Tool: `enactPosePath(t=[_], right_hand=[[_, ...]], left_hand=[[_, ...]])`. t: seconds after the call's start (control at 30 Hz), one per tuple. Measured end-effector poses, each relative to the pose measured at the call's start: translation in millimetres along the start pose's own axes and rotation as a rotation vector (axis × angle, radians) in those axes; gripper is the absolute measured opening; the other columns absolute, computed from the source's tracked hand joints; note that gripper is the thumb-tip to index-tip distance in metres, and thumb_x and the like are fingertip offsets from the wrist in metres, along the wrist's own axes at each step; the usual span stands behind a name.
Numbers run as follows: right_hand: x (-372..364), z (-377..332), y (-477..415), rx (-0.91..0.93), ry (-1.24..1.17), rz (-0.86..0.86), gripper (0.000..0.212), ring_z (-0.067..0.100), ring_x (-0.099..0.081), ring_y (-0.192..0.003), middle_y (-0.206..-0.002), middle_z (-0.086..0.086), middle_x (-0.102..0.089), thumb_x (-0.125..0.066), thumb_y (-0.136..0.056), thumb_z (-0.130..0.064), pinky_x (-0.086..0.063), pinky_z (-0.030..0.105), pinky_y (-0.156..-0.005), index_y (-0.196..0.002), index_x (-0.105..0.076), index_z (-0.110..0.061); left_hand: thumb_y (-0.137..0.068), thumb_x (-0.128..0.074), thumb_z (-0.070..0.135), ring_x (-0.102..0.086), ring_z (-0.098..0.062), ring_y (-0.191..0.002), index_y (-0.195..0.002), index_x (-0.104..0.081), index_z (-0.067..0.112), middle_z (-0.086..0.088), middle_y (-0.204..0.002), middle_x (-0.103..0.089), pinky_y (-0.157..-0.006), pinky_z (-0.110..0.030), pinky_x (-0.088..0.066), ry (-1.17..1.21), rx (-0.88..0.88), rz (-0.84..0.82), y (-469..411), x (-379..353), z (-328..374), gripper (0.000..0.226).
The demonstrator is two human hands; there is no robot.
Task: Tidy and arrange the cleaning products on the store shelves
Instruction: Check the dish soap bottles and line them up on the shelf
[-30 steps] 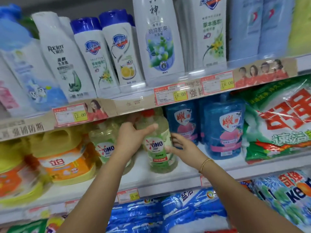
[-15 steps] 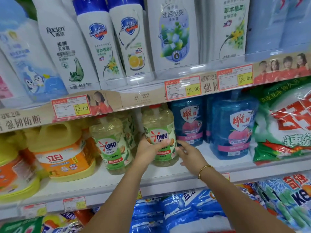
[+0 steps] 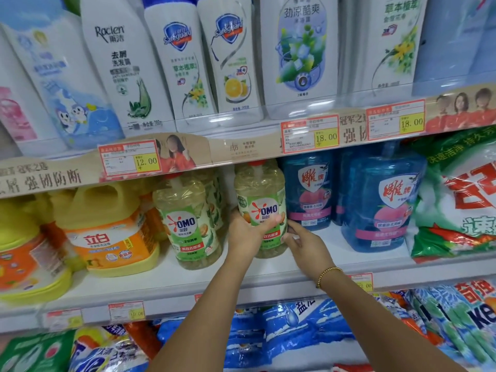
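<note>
A clear yellow-green OMO dish soap bottle (image 3: 261, 194) with a red cap stands upright on the middle shelf (image 3: 166, 284). My left hand (image 3: 248, 233) grips its lower left side, thumb across the label. My right hand (image 3: 304, 244) touches the bottle's lower right side with its fingertips, and a bead bracelet sits on that wrist. A second OMO bottle (image 3: 189, 221) stands to the left, apart from my hands, with more of the same behind it.
Yellow-orange detergent jugs (image 3: 112, 232) fill the shelf's left. Blue bottles (image 3: 381, 200) and a green-white powder bag (image 3: 461, 200) stand right. White shampoo bottles (image 3: 171, 57) line the upper shelf. Blue bags (image 3: 295, 331) lie below. Price tags (image 3: 310, 134) hang on the shelf edges.
Both hands slid from the bottle's upper part down to its lower label. The held OMO bottle now stands further forward and upright. The camera moved closer.
</note>
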State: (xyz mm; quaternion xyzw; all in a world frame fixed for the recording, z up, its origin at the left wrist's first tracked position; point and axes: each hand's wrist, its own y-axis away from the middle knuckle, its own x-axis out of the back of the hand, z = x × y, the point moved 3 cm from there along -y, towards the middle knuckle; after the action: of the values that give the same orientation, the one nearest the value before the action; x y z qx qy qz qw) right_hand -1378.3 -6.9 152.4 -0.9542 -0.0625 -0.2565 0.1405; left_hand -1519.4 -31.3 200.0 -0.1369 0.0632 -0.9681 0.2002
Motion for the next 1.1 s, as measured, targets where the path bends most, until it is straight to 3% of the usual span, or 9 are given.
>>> enactPosePath(t=[0.13,0.2,0.27,0.37,0.5,0.7,0.87,1.0,1.1], right_hand=[[-1.5,-0.8,19.0,0.115,0.167,0.154,0.003,0.006,-0.054,-0.072,-0.086,-0.007,-0.059,-0.059,-0.091,-0.024,-0.048,0.028,-0.068,-0.091,-0.057,-0.023],[-10.7,-2.0,26.9,0.188,0.303,0.111,0.003,0.013,-0.056,-0.076,-0.087,-0.005,-0.059,-0.060,-0.090,-0.025,-0.047,0.030,-0.066,-0.091,-0.059,-0.022],[-18.1,-6.9,29.5,0.207,0.345,0.099,0.010,0.016,-0.059,-0.084,-0.096,-0.004,-0.060,-0.060,-0.090,-0.025,-0.047,0.029,-0.067,-0.098,-0.061,-0.020],[-23.9,-19.2,32.8,0.170,0.255,0.113,0.015,0.018,-0.060,-0.091,-0.109,0.000,-0.056,-0.061,-0.090,-0.023,-0.050,0.029,-0.077,-0.103,-0.065,-0.017],[-26.5,-29.5,42.9,0.147,0.209,0.050,0.024,0.017,-0.056,-0.104,-0.121,0.000,-0.047,-0.065,-0.088,-0.026,-0.046,0.026,-0.092,-0.110,-0.066,-0.016],[-12.6,-45.9,60.5,0.142,0.204,-0.007,0.045,0.016,-0.049,-0.116,-0.136,-0.002,-0.036,-0.067,-0.085,-0.031,-0.038,0.022,-0.098,-0.126,-0.052,-0.021],[-1.2,-63.3,85.8,0.197,0.224,-0.058,0.050,0.015,-0.047,-0.120,-0.141,-0.003,-0.033,-0.066,-0.086,-0.033,-0.035,0.020,-0.098,-0.131,-0.047,-0.023],[5.8,-70.8,112.7,0.231,0.201,-0.081,0.052,0.010,-0.046,-0.120,-0.140,-0.007,-0.031,-0.067,-0.086,-0.031,-0.031,0.013,-0.097,-0.133,-0.045,-0.027],[14.4,-78.7,130.3,0.260,0.118,-0.067,0.062,0.000,-0.041,-0.113,-0.136,-0.015,-0.032,-0.071,-0.082,-0.034,-0.039,0.022,-0.102,-0.135,-0.038,-0.038]], left_hand=[[-0.080,-0.076,0.025,-0.058,-0.009,-0.099,-0.118,-0.057,0.019,0.010,-0.109,-0.059,-0.083,-0.020,-0.047,-0.122,-0.218,0.229,22.9,47.8,6.0,0.043],[-0.082,-0.073,0.017,-0.055,-0.011,-0.091,-0.107,-0.055,0.020,0.002,-0.103,-0.056,-0.079,-0.016,-0.044,-0.088,-0.349,0.442,39.2,83.1,5.5,0.031],[-0.079,-0.077,0.017,-0.049,-0.014,-0.099,-0.116,-0.049,0.012,-0.004,-0.114,-0.049,-0.084,-0.014,-0.041,-0.108,-0.284,0.574,38.9,112.7,-2.3,0.046],[-0.070,-0.084,0.024,-0.053,-0.023,-0.116,-0.131,-0.045,0.009,-0.007,-0.129,-0.054,-0.098,-0.034,-0.043,-0.074,0.009,0.417,9.5,140.9,-17.1,0.074],[-0.061,-0.088,0.017,-0.060,-0.022,-0.108,-0.123,-0.051,0.015,-0.002,-0.116,-0.065,-0.093,-0.039,-0.047,-0.022,0.150,0.053,-6.4,150.4,-19.9,0.072],[-0.055,-0.092,0.017,-0.061,-0.019,-0.104,-0.124,-0.050,0.019,0.003,-0.113,-0.065,-0.091,-0.039,-0.051,-0.038,0.046,0.106,14.0,148.0,-23.0,0.081],[-0.052,-0.093,0.008,-0.056,0.000,-0.098,-0.124,-0.045,0.023,0.006,-0.113,-0.059,-0.072,-0.005,-0.043,-0.094,-0.144,0.109,61.1,141.0,-13.4,0.088],[-0.052,-0.092,0.002,-0.052,0.015,-0.101,-0.122,-0.049,0.026,0.006,-0.118,-0.059,-0.074,0.002,-0.041,-0.106,-0.267,0.091,98.8,130.6,4.7,0.085],[-0.053,-0.093,0.007,-0.050,0.020,-0.103,-0.117,-0.046,0.042,0.018,-0.119,-0.056,-0.076,0.002,-0.040,-0.097,-0.352,0.051,116.3,128.1,36.3,0.087]])
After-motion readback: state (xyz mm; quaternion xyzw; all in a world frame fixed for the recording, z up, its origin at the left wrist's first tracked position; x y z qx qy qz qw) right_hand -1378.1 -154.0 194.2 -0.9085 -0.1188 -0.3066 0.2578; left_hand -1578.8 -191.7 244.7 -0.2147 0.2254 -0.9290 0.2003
